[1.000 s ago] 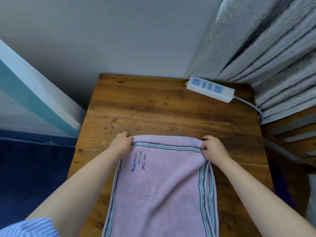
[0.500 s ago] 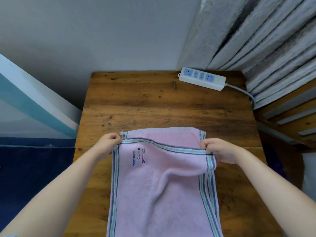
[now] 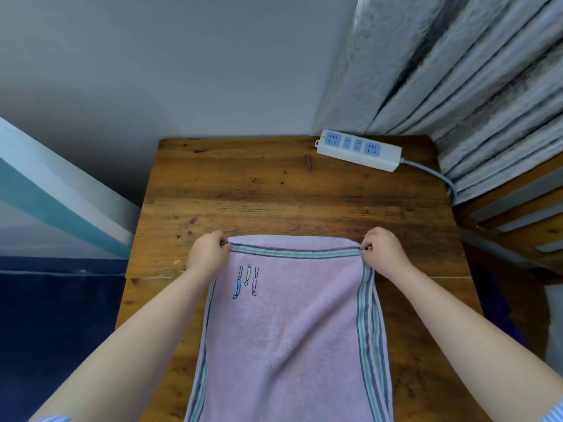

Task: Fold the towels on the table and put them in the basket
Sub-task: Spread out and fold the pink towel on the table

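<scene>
One pink towel (image 3: 289,330) is lying on one wooden table (image 3: 274,193). Two hands, the left hand (image 3: 207,254) and the right hand (image 3: 384,251), are showing. One power strip (image 3: 359,150) is sitting there too.

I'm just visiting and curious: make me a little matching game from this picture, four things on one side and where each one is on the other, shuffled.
Things:
1. power strip
2. left hand
3. right hand
4. small embroidered figures

Places:
A. pinching the far right corner of the pink towel
B. at the far right corner of the wooden table
C. on the towel, near its far left corner
D. pinching the far left corner of the towel

Pairs: 1-B, 2-D, 3-A, 4-C
</scene>
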Action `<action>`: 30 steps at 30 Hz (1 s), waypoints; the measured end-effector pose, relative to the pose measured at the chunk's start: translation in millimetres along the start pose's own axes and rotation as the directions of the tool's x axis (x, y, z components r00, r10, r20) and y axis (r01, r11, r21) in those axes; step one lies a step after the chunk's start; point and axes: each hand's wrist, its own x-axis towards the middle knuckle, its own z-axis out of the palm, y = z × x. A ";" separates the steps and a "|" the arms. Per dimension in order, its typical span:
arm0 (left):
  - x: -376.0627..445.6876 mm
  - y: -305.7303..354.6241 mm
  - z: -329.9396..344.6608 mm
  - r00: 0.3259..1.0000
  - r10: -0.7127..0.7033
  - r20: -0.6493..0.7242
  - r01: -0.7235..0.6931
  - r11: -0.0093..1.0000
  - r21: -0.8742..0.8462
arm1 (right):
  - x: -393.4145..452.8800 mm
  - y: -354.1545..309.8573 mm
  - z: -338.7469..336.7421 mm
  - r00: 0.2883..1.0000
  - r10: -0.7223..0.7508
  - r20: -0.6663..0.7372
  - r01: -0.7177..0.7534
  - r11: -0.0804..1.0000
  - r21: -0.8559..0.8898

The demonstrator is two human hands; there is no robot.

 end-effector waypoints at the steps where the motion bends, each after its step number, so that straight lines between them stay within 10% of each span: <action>1: 1.3 -0.9 2.1 0.999 0.026 0.022 -0.027 0.999 0.045 | -0.9 2.2 4.5 0.999 -0.031 0.010 0.032 0.999 -0.033; 11: 7.5 -4.1 -0.3 0.982 0.148 0.117 -0.158 0.984 0.084 | -0.1 5.0 8.8 0.989 -0.144 0.012 0.145 0.985 -0.090; 30: -97.3 -28.3 -91.3 0.964 0.207 -0.165 -0.245 0.933 -0.263 | -114.8 0.7 -79.1 0.983 -0.181 -0.032 0.137 0.605 0.784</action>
